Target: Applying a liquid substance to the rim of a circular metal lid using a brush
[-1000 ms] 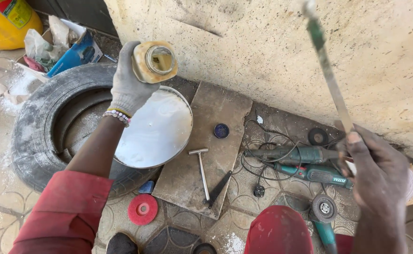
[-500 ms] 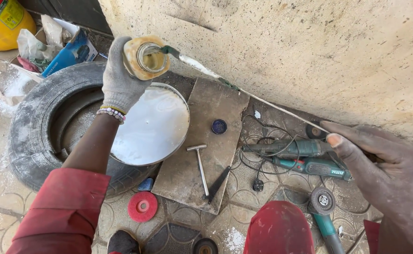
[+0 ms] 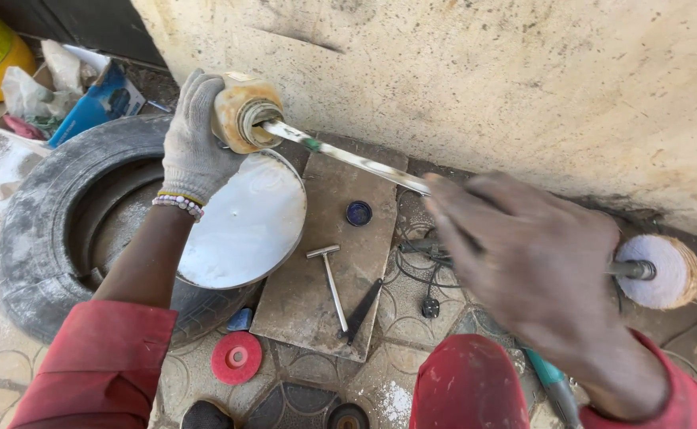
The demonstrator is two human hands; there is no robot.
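Fingers of the gloved left hand [image 3: 193, 143] are gripping one yellowish jar [image 3: 241, 111] above one tyre [image 3: 42, 206]; the bare right hand [image 3: 535, 262] is clasping one thin metal rod [image 3: 344, 155] entering the jar's mouth.

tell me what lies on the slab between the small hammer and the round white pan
Nothing: in the head view that strip of slab between hammer and white pan is bare.

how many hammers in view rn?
1. The small metal hammer lies on the flat slab, right of the white round pan, beside a dark flat tool. Others could be hidden under the right hand.
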